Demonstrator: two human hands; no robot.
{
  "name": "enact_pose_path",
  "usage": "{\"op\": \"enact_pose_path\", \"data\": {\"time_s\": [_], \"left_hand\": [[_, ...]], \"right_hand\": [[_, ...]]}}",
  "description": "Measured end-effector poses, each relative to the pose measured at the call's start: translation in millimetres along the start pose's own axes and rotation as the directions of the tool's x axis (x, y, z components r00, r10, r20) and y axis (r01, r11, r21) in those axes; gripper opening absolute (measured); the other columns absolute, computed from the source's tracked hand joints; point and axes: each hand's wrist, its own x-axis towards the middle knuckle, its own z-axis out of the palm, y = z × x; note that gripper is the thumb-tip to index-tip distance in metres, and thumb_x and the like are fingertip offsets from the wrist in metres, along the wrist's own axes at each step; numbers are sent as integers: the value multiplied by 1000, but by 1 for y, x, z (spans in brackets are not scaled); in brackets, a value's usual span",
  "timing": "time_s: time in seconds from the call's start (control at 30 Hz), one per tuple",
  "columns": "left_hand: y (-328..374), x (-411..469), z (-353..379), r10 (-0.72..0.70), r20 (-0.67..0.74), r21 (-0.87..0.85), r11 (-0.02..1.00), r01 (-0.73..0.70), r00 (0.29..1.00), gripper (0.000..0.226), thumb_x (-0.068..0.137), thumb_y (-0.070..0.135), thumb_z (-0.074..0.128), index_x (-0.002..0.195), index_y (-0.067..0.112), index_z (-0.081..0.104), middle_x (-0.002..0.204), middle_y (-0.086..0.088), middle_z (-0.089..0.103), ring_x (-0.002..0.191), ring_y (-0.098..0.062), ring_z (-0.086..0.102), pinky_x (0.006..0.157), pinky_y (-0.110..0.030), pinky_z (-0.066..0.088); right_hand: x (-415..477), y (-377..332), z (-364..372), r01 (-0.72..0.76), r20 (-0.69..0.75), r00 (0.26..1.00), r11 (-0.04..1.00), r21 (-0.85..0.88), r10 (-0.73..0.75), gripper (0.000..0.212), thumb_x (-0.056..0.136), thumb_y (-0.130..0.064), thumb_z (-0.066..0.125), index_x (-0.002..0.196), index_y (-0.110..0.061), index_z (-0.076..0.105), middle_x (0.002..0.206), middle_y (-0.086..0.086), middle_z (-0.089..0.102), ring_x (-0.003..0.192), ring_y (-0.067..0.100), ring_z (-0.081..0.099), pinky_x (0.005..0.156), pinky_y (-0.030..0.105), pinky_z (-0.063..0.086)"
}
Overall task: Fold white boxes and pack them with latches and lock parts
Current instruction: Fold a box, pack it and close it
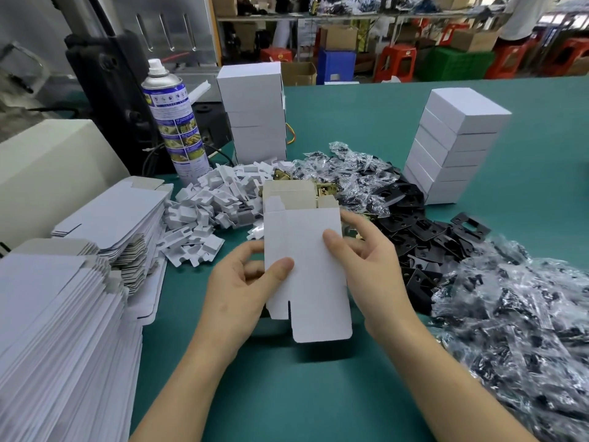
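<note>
Fingers of my left hand (237, 290) and right hand (376, 269) pinch the half-erected white box (302, 247); uneven squeezing could, I judge, crease its loose flaps (322, 323).

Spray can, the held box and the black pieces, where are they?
spray can (172, 122): head view, middle of its label.
white box (306, 266): head view, its front panel.
black pieces (414, 224): head view, middle of the pile.

The gripped carton (304, 247) is matt white paperboard, raw grey inside. Just beyond the grip, the latches (326, 189) are glossy brass-coloured metal. Left of it lie matt white plastic-looking parts (204, 215). Right of it lie matt black plates (414, 231) and crinkled, glossy clear bags (510, 314).
</note>
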Motion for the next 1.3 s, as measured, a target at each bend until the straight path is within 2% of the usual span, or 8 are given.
{"op": "enact_pose_path", "data": {"time_s": [0.17,0.33,0.53,0.7,0.83,1.1,1.2,1.3], "left_hand": [[4,-1,3,210,-52,107,973,-204,976,67,85,39,73,141,60,43,120,33,69,103,-3,73,79,-14,57],[6,-4,2,264,-47,95,961,-258,963,64,86,35,74,139,63,51,121,17,72,101,-12,75,78,-21,60],[8,-7,-1,270,47,117,955,-274,962,44,86,45,69,128,50,61,116,12,74,97,-17,75,80,-30,62],[7,-5,0,210,55,84,973,-214,976,27,90,50,66,115,41,69,105,6,76,90,-9,72,66,-26,60],[6,-4,1,143,57,70,987,-147,988,29,88,53,67,110,34,72,91,1,76,77,-7,70,60,-22,55],[5,-3,0,6,98,53,999,-11,995,20,90,47,66,103,33,73,84,0,74,67,-11,65,54,-25,52],[4,-1,-4,-37,121,50,998,31,992,21,90,48,65,102,33,73,84,4,73,68,-11,64,55,-24,53],[2,2,-8,-29,137,112,994,14,990,26,92,51,61,106,32,73,85,7,71,70,-9,61,59,-23,51]], "right_hand": [[-4,-3,5,67,77,995,997,49,-71,43,99,-20,67,133,-45,59,109,1,79,100,24,76,88,50,62],[-6,-5,6,166,133,978,985,-41,-160,46,92,-32,66,129,-58,59,109,0,73,102,32,70,90,59,58],[-2,-5,-1,219,182,961,974,-55,-206,33,92,-30,66,123,-41,64,98,9,69,93,28,68,84,54,58],[2,-8,-7,172,191,969,983,-57,-159,18,89,-45,65,93,-27,66,79,12,63,74,14,59,62,34,49],[5,-6,-9,142,230,965,989,-44,-128,19,95,-34,63,78,-25,62,72,-6,57,69,9,55,61,22,50],[7,-1,-9,-35,226,974,999,32,27,36,107,-27,52,73,-21,62,80,0,63,76,10,60,64,21,52],[8,0,-11,-97,231,970,990,107,71,8,101,-12,63,100,-20,63,95,1,73,85,16,68,65,25,56],[8,1,-13,-245,298,936,957,159,190,40,93,-5,70,130,-17,59,116,8,76,102,25,72,71,31,60]]}}
